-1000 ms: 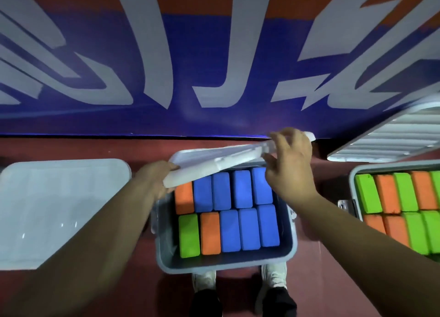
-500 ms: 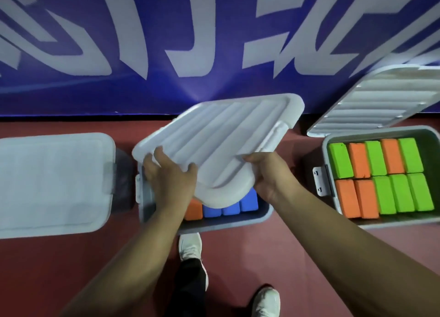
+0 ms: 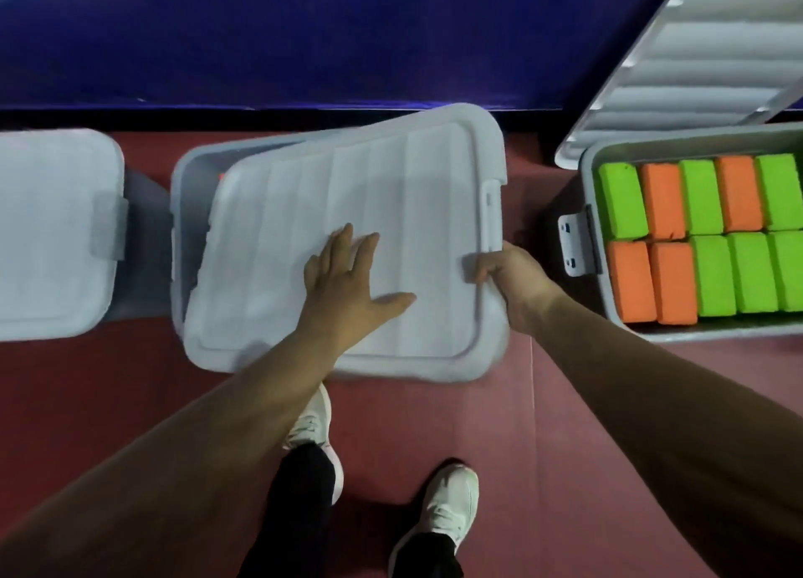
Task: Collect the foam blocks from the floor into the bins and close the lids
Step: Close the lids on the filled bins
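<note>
Red floor [image 3: 130, 382] is stretching under two white shoes [image 3: 452, 503], and just beyond them the left grip [image 3: 347, 282] is lying flat, fingers apart, on the lid [image 3: 391, 177], while the right grip [image 3: 508, 282] is clamping that lid's near right corner. It is sitting skewed on the middle bin [image 3: 187, 177], so closing looks under way; next it is likely needing squaring and pressing down. Farther right, an open bin [image 3: 695, 332] is holding green and orange blocks [image 3: 660, 199], its cover [image 3: 704, 56] leaning toward the blue wall [image 3: 304, 34].
</note>
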Tool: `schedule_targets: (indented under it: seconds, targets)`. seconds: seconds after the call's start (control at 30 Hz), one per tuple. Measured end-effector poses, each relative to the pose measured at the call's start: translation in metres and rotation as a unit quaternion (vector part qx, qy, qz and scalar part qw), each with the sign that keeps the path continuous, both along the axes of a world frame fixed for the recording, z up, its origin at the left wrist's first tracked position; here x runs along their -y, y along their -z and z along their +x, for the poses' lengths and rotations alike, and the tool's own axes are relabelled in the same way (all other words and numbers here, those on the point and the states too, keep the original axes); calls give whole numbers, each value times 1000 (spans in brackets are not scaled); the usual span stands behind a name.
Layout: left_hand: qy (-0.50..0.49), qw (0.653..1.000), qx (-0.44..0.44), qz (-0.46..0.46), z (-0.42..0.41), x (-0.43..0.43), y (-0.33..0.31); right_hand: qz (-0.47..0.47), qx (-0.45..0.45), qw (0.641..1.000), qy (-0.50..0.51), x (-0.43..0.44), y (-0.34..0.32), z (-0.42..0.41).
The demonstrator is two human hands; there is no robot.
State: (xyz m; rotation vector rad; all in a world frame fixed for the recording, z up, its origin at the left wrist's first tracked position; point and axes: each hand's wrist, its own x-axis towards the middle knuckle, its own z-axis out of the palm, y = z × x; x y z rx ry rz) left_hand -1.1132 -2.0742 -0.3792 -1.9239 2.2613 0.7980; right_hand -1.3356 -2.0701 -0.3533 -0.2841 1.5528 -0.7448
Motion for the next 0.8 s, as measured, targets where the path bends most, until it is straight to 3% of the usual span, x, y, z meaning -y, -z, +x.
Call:
schedule_targets:
  seconds: [0.1,0.2,0.3,0.37,0.47,0.7,0.8]
  targets:
    - [2,999,32,41,-1,1,43,-7,-19,1000,-23,3,47,-3]
    - [12,997,56,46,-3,8,77,-41,-136,987,-71,5,89,-9]
    - [42,996,72,45,-1,6,103,-74,-340,924,-158,4,125,-11]
    - [47,996,71,27,4,2,118,-82,-392,897,-188,2,138,-9]
    - [62,996,69,3,8,-1,130,-68,-371,909,-178,2,150,-6]
    - [53,992,51,-104,15,8,115,-149,-236,960,-34,22,114,1]
    - [32,991,81,-104,19,16,112,-169,-217,960,-52,43,110,12]
